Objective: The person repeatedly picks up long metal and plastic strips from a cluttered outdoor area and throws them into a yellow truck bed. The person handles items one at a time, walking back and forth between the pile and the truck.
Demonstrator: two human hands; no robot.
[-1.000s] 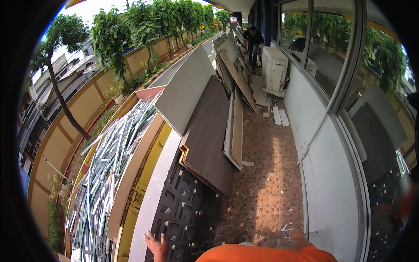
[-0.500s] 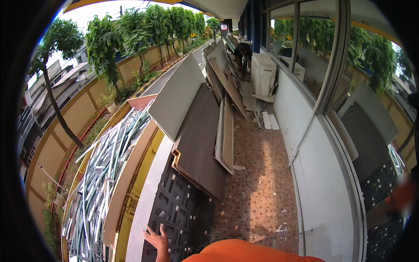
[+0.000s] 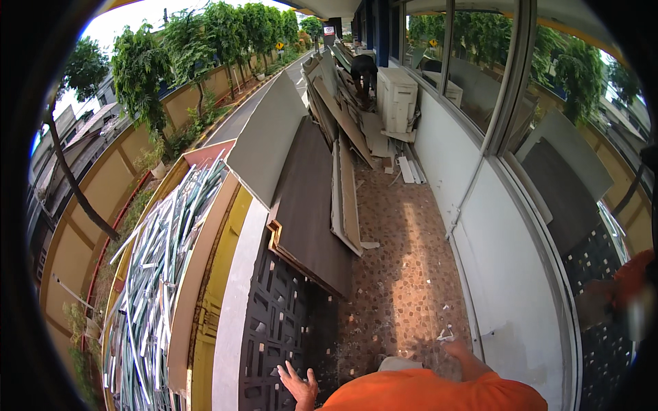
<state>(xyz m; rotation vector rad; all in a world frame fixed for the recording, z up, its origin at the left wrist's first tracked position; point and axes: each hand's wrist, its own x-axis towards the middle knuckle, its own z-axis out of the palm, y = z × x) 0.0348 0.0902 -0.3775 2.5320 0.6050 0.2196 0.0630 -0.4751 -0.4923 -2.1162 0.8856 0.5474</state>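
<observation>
My left hand [image 3: 299,385] is held out low beside the dark perforated block wall [image 3: 271,322], fingers spread and holding nothing. I cannot tell whether it touches the wall. My right hand [image 3: 455,349] reaches forward from an orange sleeve, low on the right. Just beyond it a small white scrap [image 3: 446,335] lies on the brown patterned floor [image 3: 391,274]; its fingers are too small and unclear to read. Ahead of my left hand, a large dark brown panel [image 3: 308,205] leans on the wall, and a pale grey board [image 3: 266,140] stands behind it.
Left of the wall, a yellow container [image 3: 212,335] holds many metal strips [image 3: 161,288]. Further ahead lean more broken boards [image 3: 346,130], with a white boxy unit [image 3: 397,99] opposite. Another person [image 3: 364,70] bends down beyond. A white wall with windows [image 3: 473,61] runs along the right.
The view has shifted, so the surroundings sit further left and up. My left hand has moved right, away from the white ledge. My right arm has come into view, reaching forward.
</observation>
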